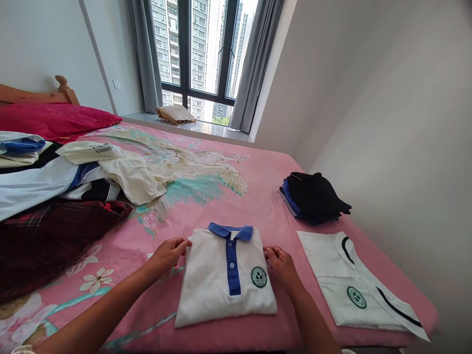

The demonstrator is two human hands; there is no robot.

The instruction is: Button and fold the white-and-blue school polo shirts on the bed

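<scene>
A folded white polo shirt (217,280) with a blue collar, blue placket and green round badge lies on the pink floral bedsheet (258,182) in front of me. My left hand (167,254) pinches the shirt's left edge near the shoulder, fingers curled on the fabric. My right hand (280,264) grips the shirt's right edge beside the badge, fingers closed on the cloth. Both forearms reach in from the bottom of the view.
A second folded white shirt (354,285) with black trim lies at the right bed edge. Folded black and blue clothes (313,196) sit behind it. A heap of unfolded clothes (66,187) covers the left side. A red pillow (55,120), a window and a grey wall surround the bed.
</scene>
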